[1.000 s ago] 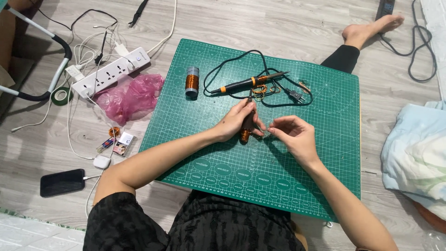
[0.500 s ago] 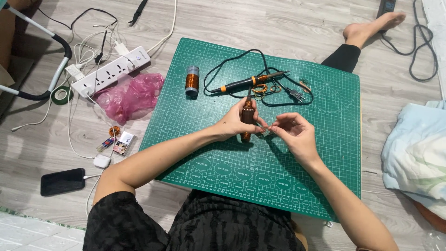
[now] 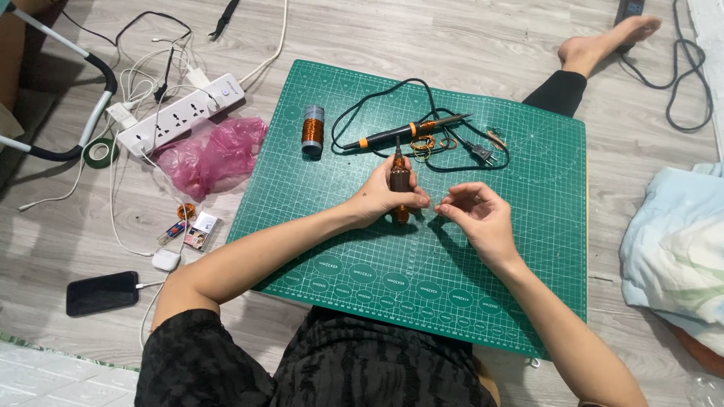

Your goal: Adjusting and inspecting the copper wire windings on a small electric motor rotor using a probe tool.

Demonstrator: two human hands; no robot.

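Note:
My left hand (image 3: 385,194) grips a short brown-and-orange screwdriver-like tool (image 3: 399,183), its tip pointing away from me, over the green cutting mat (image 3: 339,241). My right hand (image 3: 477,216) is just to its right, fingers pinched near the left fingertips on something too small to make out. A black-and-orange soldering iron (image 3: 400,133) with its black cord lies on the mat beyond both hands, beside small copper wire coils (image 3: 424,142). A spool of copper wire (image 3: 312,130) stands upright at the mat's upper left.
A white power strip (image 3: 181,113) with cables, a pink plastic bag (image 3: 215,154), green tape roll (image 3: 100,152), small card and charger lie left of the mat. A black phone (image 3: 102,293) rests at lower left. Light blue cloth (image 3: 675,249) is at right. A bare foot (image 3: 599,41) rests above the mat.
My left hand has turned the tool more upright and lifted it slightly. My right hand's fingers have drawn closer to the left fingertips.

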